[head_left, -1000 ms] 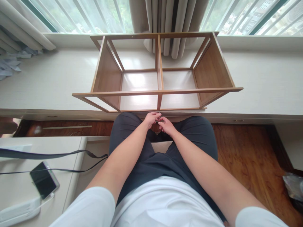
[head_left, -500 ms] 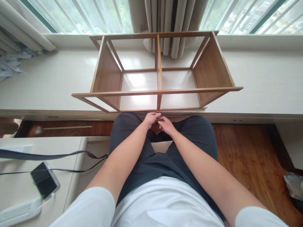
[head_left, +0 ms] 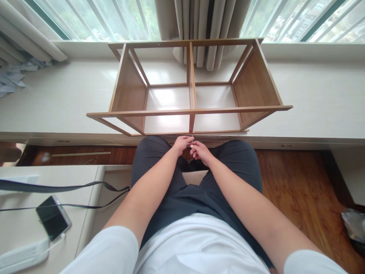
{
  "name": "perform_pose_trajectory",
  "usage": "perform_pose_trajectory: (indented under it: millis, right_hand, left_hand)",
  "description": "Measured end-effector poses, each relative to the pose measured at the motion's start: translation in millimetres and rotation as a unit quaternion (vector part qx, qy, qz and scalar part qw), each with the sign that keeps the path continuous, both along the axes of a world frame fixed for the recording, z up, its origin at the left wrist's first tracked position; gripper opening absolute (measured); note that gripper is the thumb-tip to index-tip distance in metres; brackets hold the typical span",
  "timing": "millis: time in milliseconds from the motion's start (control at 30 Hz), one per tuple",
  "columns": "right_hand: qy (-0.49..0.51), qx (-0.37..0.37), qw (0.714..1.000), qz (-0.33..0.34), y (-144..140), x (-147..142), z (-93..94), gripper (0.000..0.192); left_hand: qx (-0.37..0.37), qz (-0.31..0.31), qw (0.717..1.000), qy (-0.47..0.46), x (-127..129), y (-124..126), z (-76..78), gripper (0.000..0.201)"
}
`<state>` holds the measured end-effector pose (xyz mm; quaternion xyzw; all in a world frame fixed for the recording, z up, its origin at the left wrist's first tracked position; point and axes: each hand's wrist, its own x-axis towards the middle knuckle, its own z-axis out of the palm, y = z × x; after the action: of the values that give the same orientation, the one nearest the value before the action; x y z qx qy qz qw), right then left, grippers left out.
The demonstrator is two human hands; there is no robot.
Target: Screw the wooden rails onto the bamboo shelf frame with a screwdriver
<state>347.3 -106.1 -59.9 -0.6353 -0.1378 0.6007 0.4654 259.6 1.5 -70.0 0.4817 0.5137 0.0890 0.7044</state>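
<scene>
A light wooden shelf frame [head_left: 189, 111] with two open compartments lies on the white window ledge [head_left: 57, 99] in front of me. My left hand [head_left: 182, 144] and my right hand [head_left: 200, 151] meet between my knees, just below the frame's near edge. Both pinch a tiny metal piece [head_left: 193, 140] between their fingertips; it is too small to identify.
A phone [head_left: 53, 217] and a white power strip [head_left: 23, 255] lie on the white table at the lower left, with a dark strap [head_left: 65, 187] across it. Curtains [head_left: 199, 23] hang behind the frame. Wooden floor shows at the right, with a bag [head_left: 355, 224] at its edge.
</scene>
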Motion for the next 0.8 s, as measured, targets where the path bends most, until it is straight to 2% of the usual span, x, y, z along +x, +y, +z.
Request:
perform_pose_trajectory:
  millis: [333, 800]
  right_hand:
    - [0.077, 0.007, 0.997, -0.028, -1.9, 3.0, 4.8, 0.011]
    - [0.008, -0.011, 1.000, -0.021, -0.2, 0.6, 0.3, 0.011]
  left_hand:
    - [-0.003, -0.004, 1.000, -0.007, 0.3, -0.4, 1.3, 0.026]
    - [-0.010, -0.006, 1.000, -0.020, -0.1, -0.1, 0.5, 0.025]
